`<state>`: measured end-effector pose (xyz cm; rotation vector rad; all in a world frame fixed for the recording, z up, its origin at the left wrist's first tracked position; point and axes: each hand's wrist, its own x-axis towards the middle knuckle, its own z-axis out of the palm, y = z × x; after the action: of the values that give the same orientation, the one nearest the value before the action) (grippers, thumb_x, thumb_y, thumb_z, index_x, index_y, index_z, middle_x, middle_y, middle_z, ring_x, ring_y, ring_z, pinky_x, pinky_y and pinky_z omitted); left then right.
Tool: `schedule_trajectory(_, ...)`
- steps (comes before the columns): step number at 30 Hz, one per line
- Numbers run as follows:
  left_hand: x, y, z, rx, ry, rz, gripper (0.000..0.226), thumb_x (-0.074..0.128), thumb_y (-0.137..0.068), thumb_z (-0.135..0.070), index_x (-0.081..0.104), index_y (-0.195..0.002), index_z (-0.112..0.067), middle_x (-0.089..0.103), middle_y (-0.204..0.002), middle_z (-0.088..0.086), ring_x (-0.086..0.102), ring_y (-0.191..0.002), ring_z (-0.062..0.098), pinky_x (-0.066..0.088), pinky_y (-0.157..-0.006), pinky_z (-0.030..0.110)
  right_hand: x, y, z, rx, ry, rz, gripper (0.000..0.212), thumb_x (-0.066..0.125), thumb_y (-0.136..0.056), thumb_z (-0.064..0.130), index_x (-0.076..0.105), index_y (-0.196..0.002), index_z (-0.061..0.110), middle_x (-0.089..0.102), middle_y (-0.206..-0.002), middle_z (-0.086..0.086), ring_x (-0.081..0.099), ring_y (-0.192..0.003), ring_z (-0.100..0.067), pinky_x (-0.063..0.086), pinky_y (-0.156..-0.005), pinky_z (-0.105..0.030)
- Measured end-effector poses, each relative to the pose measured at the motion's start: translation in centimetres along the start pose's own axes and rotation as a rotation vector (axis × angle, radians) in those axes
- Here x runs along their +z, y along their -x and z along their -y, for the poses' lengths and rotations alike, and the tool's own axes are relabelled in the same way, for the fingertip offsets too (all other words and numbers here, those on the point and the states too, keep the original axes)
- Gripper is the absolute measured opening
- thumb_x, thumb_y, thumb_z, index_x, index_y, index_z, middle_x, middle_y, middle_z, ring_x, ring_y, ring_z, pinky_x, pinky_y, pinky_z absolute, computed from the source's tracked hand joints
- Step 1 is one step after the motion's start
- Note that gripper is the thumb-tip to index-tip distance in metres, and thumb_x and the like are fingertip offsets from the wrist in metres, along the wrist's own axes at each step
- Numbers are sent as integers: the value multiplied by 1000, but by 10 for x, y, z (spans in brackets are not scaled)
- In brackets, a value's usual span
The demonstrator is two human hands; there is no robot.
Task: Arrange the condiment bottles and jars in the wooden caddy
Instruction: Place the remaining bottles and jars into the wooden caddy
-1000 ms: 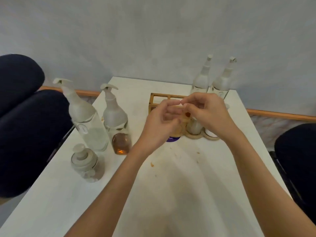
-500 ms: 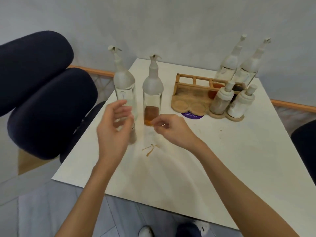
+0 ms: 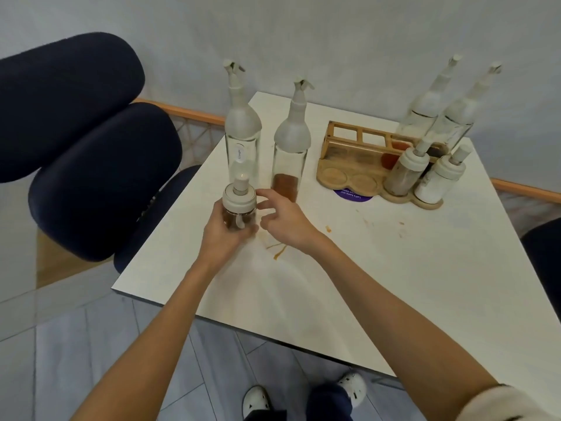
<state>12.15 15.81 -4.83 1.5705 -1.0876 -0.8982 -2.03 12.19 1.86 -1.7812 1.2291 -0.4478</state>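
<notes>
Currently, left hand [image 3: 223, 237] grips jar [image 3: 239, 199]; right hand [image 3: 285, 223] loose, empty. Advise upright carry to caddy [image 3: 349, 177], two o'clock.

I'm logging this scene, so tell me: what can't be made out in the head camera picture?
- Head view: small cream-lidded glass jar, lower body covered by the gripping left hand.
- Head view: purple round sticker, mostly under the wooden caddy; print too small.
- Head view: bases of two tall frosted-neck bottles in the caddy, hidden behind two short white-capped jars.
</notes>
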Motion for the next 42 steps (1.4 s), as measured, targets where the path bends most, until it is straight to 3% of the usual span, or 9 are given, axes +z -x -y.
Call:
schedule_trajectory(4,9,1,-5,-6,0,-40,54,87,-69,-20,54,-112,-25,66,-95,-13,62,-87,6,49,-68,13,-9,4,-8,15,-14,-26,61,57,-87,0,43,-143,20,58,-130,-9,58,-100,-18,44,-71,-17)
schedule_trajectory(7,26,8,-14,17,27,10,54,88,-68,-22,57,-112,-25,67,-94,-11,60,-81,4,45,-60,6,-28,10,-18,35,-40,-94,53,58,-84,0,54,-133,22,65,-118,-5,62,-95,-18,52,-78,-29)
schedule_trajectory(14,82,16,-27,42,23,198,72,86,-70,-21,51,-133,-23,64,-118,-6,59,-106,13,49,-91,25,-81,39,-51,140,-36,-135,44,58,-85,-1,57,-116,31,69,-106,0,67,-98,-20,57,-85,-40)
schedule_trajectory(20,117,22,-24,100,-25,304,66,87,-69,-23,52,-125,-23,61,-100,-12,56,-86,6,46,-78,15,-112,58,-68,84,15,-193,65,53,-82,-4,47,-135,32,59,-127,1,62,-108,-18,55,-88,-40)
schedule_trajectory(23,126,21,-25,102,-23,317,66,87,-69,-23,52,-125,-25,62,-99,-14,57,-85,-1,42,-69,5,-124,59,-65,28,75,-97,81,72,-79,12,32,-144,40,47,-132,9,54,-117,-16,50,-94,-39)
schedule_trajectory(26,132,20,-24,86,12,313,62,86,-69,-20,55,-122,-25,65,-98,-12,60,-84,1,43,-69,8,-123,51,-60,4,122,-94,98,87,-67,35,28,-145,37,45,-126,14,51,-109,-7,43,-87,-23)
schedule_trajectory(31,134,20,-20,69,54,346,56,86,-69,-17,57,-117,-24,64,-93,-14,58,-80,2,44,-69,11,-116,38,-71,-108,324,-234,63,90,-60,34,56,-111,19,59,-107,1,55,-96,-18,44,-74,-23)
schedule_trajectory(38,136,19,-19,38,84,364,61,88,-65,-15,58,-118,-23,65,-90,-13,58,-76,-3,45,-69,12,-146,35,-53,-129,439,64,57,86,-58,13,62,-105,32,62,-107,13,58,-102,-12,53,-85,-33)
schedule_trajectory(42,137,20,-19,24,93,367,60,88,-65,-16,59,-116,-25,63,-86,-16,54,-69,-4,44,-65,12,-144,30,-53,-95,466,-20,45,85,-63,30,58,-99,24,62,-100,2,63,-91,-20,58,-71,-37)
